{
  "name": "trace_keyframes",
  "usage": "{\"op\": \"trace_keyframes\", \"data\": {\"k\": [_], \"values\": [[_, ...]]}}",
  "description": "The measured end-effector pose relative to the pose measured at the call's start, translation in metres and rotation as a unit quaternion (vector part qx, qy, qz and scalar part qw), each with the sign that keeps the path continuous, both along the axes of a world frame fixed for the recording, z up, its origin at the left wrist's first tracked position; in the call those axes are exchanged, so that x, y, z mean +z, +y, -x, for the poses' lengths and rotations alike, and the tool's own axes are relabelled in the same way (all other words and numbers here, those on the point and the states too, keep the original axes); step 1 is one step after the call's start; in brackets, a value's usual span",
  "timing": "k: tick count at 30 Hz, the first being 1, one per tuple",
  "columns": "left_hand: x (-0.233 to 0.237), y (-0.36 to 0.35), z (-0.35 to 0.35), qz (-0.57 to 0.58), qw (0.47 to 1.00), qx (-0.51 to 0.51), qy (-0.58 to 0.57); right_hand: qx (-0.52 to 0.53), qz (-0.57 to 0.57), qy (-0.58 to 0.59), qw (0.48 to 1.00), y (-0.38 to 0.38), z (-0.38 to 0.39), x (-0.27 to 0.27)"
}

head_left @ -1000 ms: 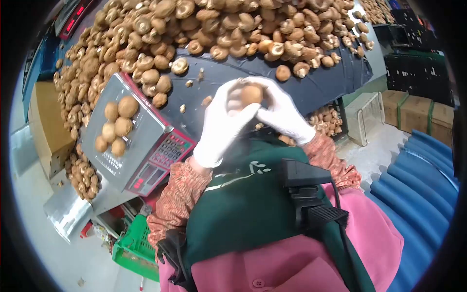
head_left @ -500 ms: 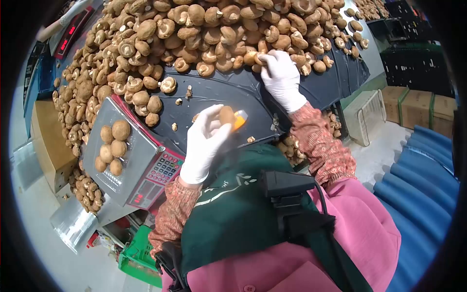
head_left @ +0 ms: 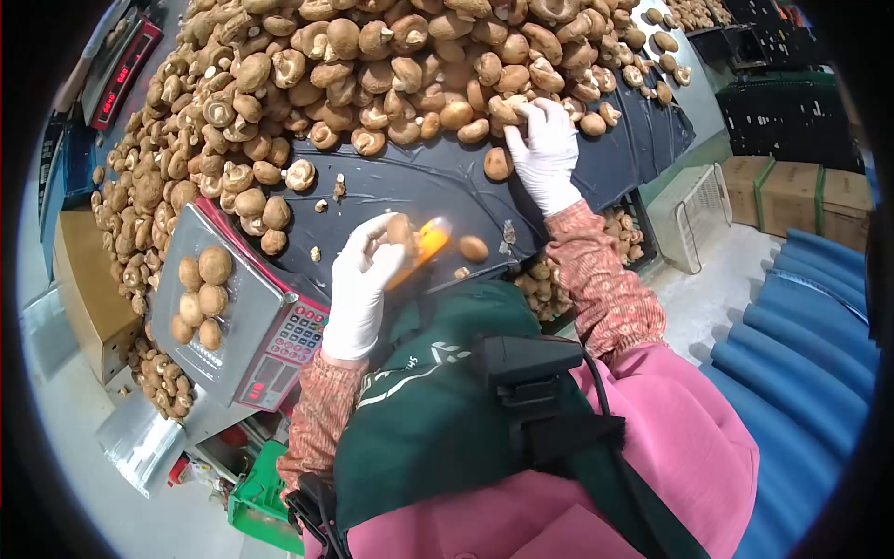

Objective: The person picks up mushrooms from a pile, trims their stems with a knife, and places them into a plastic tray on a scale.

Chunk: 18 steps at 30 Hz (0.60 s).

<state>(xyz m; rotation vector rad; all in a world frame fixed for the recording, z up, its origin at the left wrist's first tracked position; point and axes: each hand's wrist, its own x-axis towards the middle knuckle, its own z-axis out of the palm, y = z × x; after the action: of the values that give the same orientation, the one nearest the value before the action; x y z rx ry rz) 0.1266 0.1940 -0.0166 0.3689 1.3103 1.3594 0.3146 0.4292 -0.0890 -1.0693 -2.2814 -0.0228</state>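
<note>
Between the gloved fingers of my left hand [head_left: 358, 289] is a brown shiitake mushroom [head_left: 400, 231]. Right beside it, an orange tool with a pale end [head_left: 428, 244], blurred, overlaps the glove; I cannot tell whether this hand grips it too. My right hand [head_left: 547, 154], also in a white glove, reaches to the front edge of the mushroom pile [head_left: 410, 74], thumb and fingers closed about a mushroom [head_left: 506, 110]. One loose mushroom [head_left: 497, 164] lies by the right thumb. Another mushroom [head_left: 473, 248] rests on the dark table covering between the hands.
A scale [head_left: 233, 326] at the left bears several mushrooms [head_left: 213, 300]. Behind it stands a second scale with a red display [head_left: 121, 79]. A cardboard box [head_left: 88, 289] is at the far left, a green crate [head_left: 256, 508] below. To the right are a white basket [head_left: 689, 210] and cartons [head_left: 787, 196].
A mushroom now lies on the covering between my hands, and another sits apart from the pile by my right thumb. The whole view has shifted slightly.
</note>
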Motion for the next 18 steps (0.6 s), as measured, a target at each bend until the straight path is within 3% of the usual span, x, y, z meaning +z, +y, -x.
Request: {"op": "trace_keyframes", "data": {"k": [2, 3, 4, 5, 6, 7, 10, 11, 14, 15, 16, 18], "values": [[0.004, 0.000, 0.003, -0.002, 1.000, -0.003, 0.004, 0.031, 0.068, 0.092, 0.993, 0.001, 0.003, 0.008], [0.006, 0.000, 0.005, -0.002, 1.000, -0.006, 0.004, 0.011, 0.272, 0.193, 0.943, -0.008, 0.002, 0.016], [0.008, 0.000, 0.006, -0.012, 1.000, 0.003, -0.014, 0.011, 0.377, 0.254, 0.891, -0.007, 0.000, 0.014], [0.010, 0.000, 0.005, -0.021, 0.999, 0.011, -0.034, 0.045, 0.539, 0.403, 0.738, -0.011, -0.005, 0.020], [0.010, -0.001, 0.005, -0.030, 0.998, 0.019, -0.054, 0.073, 0.661, 0.523, 0.532, -0.018, -0.008, 0.034], [0.005, -0.003, 0.007, -0.034, 0.997, 0.021, -0.067, 0.054, 0.703, 0.561, 0.434, -0.024, -0.010, 0.040], [0.009, -0.005, 0.011, -0.046, 0.991, 0.033, -0.122, 0.149, 0.762, 0.560, 0.291, -0.036, -0.001, 0.047], [0.013, -0.005, 0.011, -0.052, 0.991, 0.035, -0.120, 0.183, 0.770, 0.547, 0.272, -0.041, 0.003, 0.052], [0.019, -0.010, 0.016, -0.098, 0.984, 0.010, -0.149, 0.205, 0.747, 0.429, 0.464, -0.060, 0.028, 0.071], [0.016, -0.013, 0.019, -0.117, 0.976, -0.010, -0.185, 0.159, 0.700, 0.334, 0.611, -0.073, 0.040, 0.090], [0.016, -0.016, 0.022, -0.097, 0.978, -0.022, -0.182, 0.206, 0.617, 0.340, 0.679, -0.087, 0.048, 0.085], [0.009, -0.022, 0.020, -0.107, 0.969, 0.013, -0.222, 0.316, 0.393, 0.238, 0.830, -0.103, 0.061, 0.086]]}}
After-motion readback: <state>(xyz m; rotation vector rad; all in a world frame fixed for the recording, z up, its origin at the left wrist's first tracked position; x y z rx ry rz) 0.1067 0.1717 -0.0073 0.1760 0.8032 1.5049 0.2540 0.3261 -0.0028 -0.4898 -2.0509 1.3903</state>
